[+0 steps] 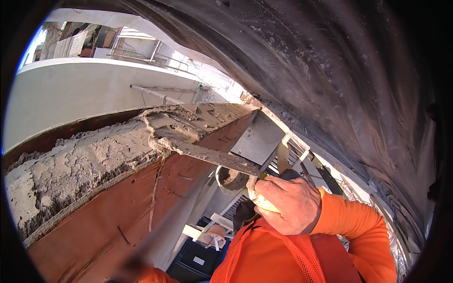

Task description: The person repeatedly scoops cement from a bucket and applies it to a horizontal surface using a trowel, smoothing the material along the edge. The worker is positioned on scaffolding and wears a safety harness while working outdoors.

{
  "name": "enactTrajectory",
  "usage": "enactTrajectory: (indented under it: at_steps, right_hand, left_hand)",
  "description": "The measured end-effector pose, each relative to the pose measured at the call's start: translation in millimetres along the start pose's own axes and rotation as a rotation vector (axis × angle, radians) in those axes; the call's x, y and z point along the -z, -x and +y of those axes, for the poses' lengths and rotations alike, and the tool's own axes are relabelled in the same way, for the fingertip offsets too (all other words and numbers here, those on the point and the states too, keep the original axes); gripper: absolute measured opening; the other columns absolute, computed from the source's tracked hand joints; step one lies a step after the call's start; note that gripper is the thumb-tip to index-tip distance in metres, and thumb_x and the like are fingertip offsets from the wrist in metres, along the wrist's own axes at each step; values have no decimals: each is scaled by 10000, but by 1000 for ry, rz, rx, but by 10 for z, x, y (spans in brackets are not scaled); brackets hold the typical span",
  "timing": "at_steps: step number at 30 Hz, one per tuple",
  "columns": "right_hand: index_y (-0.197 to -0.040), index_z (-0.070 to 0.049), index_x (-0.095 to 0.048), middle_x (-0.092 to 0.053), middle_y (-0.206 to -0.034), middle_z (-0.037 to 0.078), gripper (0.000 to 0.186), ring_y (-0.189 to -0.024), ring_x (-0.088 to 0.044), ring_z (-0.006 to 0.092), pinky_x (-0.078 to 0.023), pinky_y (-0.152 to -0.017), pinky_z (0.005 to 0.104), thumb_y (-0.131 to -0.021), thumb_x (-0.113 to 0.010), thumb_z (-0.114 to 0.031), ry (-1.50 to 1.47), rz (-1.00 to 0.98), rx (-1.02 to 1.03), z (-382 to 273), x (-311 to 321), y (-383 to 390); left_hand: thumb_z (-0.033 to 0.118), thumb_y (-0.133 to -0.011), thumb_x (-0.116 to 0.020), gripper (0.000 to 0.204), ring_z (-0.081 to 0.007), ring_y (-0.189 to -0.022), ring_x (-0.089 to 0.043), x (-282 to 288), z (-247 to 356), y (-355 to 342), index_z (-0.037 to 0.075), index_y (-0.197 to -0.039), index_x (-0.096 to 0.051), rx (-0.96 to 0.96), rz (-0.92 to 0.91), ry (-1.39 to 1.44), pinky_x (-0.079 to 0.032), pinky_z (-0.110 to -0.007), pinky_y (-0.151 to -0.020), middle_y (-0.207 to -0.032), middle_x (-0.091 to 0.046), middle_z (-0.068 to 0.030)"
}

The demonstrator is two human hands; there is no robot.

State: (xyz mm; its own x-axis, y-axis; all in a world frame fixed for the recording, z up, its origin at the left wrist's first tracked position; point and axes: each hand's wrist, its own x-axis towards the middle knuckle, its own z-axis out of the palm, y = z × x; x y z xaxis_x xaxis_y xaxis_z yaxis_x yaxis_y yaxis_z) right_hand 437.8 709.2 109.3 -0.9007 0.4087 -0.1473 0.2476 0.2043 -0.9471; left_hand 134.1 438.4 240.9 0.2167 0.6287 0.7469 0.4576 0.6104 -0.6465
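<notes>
My right hand (295, 205), in an orange sleeve, is closed round the handle of a mortar-caked trowel (222, 159). Its long flat blade reaches left, its tip at the rough grey mortar (160, 125) along the top of a wall. Reddish formwork board (108, 221) lines the near side of that wall, with nails sticking out of it. At the lower left edge my left hand (132, 268) is a dark blur beside an orange cuff; its fingers cannot be made out. A blurred grey bar (177, 212) slants up from near it, and whether I hold it is unclear.
Below the blade hangs or stands a bucket (231, 180) with mortar inside. Dark sheeting (330, 80) looms overhead on the right. Farther down are a dark blue container (196, 259) and wooden pieces (193, 231). A pale wall (85, 89) curves behind on the left.
</notes>
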Motion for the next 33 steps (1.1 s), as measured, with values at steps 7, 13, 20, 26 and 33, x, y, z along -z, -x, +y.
enactTrajectory:
  at_steps: [7,13,20,26,33]
  right_hand:
    - [-1158,21,-613,-716,-1040,298,324,-1039,-682,500,-532,-934,554,-934,-659,-208,115,115,-224,1005,-229,-1028]
    - [-1115,19,-665,-723,-1090,302,318,-1073,-693,489,-556,-954,526,-827,-671,-115,44,-66,-252,823,-326,-1447]
    - [-1064,55,-524,-669,-903,312,245,-914,-672,536,-523,-787,587,-857,-625,-24,-7,-20,-31,137,-258,-988]
    - [-1104,29,-490,-636,-945,285,286,-871,-652,528,-511,-745,581,-871,-641,-38,-2,9,21,-262,-155,-654]
    - [-1111,38,-493,-640,-932,265,306,-863,-660,515,-516,-726,570,-860,-649,-40,-66,-88,30,-496,148,-483]
  left_hand:
    - [570,-1105,-422,770,-395,-1563,-244,0,-21,30,-47,-1566,-419,18,13,13,-194,-601,-1247,-1676,-303,-244]
    - [595,-1069,-448,863,-510,-1593,-53,60,-37,111,-6,-1658,-254,142,-107,65,-88,-744,-1215,-1730,-108,-306]
    - [618,-1055,-462,883,-518,-1588,-67,71,-26,92,1,-1655,-264,153,-109,71,-98,-737,-1217,-1720,-118,-323]
    - [633,-1052,-460,903,-520,-1583,-69,67,2,56,2,-1661,-244,176,-104,68,-106,-742,-1210,-1718,-104,-328]
    - [581,-1105,-401,771,-380,-1578,-247,51,6,-77,-25,-1581,-410,-19,10,-37,-187,-581,-1265,-1694,-299,-233]
